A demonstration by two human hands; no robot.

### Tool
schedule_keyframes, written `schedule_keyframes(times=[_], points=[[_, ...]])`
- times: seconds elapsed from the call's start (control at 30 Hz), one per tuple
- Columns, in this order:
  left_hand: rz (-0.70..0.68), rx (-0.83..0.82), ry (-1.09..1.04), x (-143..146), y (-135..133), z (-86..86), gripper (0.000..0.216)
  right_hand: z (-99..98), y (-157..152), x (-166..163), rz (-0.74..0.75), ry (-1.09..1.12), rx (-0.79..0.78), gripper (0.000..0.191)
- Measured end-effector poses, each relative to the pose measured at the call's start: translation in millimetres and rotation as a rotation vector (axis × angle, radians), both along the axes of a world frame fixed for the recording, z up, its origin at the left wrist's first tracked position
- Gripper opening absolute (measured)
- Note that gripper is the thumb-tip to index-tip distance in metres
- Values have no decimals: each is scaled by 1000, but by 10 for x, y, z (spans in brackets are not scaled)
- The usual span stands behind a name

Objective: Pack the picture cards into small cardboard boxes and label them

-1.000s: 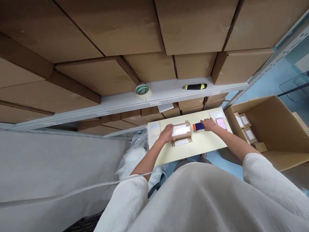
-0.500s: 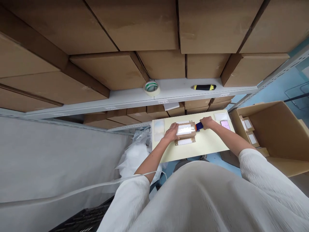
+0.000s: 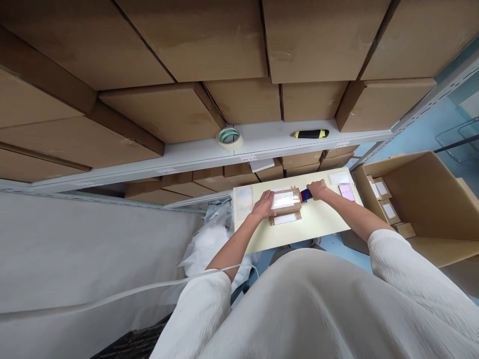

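A small cardboard box (image 3: 292,206) with a white label and shiny tape on its top lies on a pale yellow board (image 3: 262,241). My left hand (image 3: 265,204) grips its left end, the thumb along the near side and the fingers over the top. In my right hand (image 3: 317,190) is a dark blue flat tool with an orange edge (image 3: 306,195), closed in the fingers. Its orange edge meets or nearly meets the box's right end; the exact contact is too small to tell. A flat brown piece with a white label (image 3: 285,219) sits along the box's near side.
A phone (image 3: 347,192) and a white pad (image 3: 339,178) lie on the board's right. An open carton (image 3: 441,199) holding small labelled boxes stands beyond. On the shelf (image 3: 265,138) overhead are a tape roll (image 3: 229,138), a utility knife (image 3: 310,134) and large cartons (image 3: 160,112).
The whole view has shifted slightly, so the shelf items appear a little further left. Both hands keep nearly the same place at the box, with the same holds.
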State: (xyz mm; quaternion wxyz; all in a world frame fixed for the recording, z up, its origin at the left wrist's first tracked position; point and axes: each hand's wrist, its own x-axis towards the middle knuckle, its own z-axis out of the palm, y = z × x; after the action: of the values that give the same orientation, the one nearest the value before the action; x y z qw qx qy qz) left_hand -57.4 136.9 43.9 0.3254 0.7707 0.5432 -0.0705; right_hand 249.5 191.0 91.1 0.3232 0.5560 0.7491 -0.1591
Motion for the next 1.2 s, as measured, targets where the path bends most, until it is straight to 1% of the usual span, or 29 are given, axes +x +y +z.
schedule_keyframes(times=[0.07,0.17,0.23,0.3,0.4,0.47,0.53,0.57,0.63,0.83,0.97,1.1,1.2], points=[[-1,-3,3,9,1,1,124,-41,-51,-72,16,-19,6,54],[5,-11,13,25,-2,7,124,-141,-151,-190,47,-46,-43,48],[7,-19,18,32,-5,21,126,-205,-208,-179,7,-42,-83,50],[3,-23,16,34,-7,40,127,-253,-239,-46,-79,-33,-93,56],[4,-23,24,31,-8,63,125,-301,-268,331,-263,39,-128,64],[5,-20,32,27,-9,66,123,-341,-312,602,-423,171,-172,59],[2,-13,29,23,-8,56,122,-405,-385,817,-564,298,-173,55],[-1,-9,27,20,-8,48,122,-445,-427,896,-612,340,-160,54],[-4,-6,28,16,-7,32,123,-534,-509,1001,-662,392,-130,54],[6,-10,55,14,-13,16,122,-760,-625,1077,-716,487,-82,58],[5,-11,33,16,-18,-7,122,-836,-642,1034,-721,460,100,54],[13,-14,8,-2,-16,-65,120,-895,-732,995,-642,451,295,52],[23,-10,-27,-23,-11,-120,120,-955,-848,994,-555,402,364,51]])
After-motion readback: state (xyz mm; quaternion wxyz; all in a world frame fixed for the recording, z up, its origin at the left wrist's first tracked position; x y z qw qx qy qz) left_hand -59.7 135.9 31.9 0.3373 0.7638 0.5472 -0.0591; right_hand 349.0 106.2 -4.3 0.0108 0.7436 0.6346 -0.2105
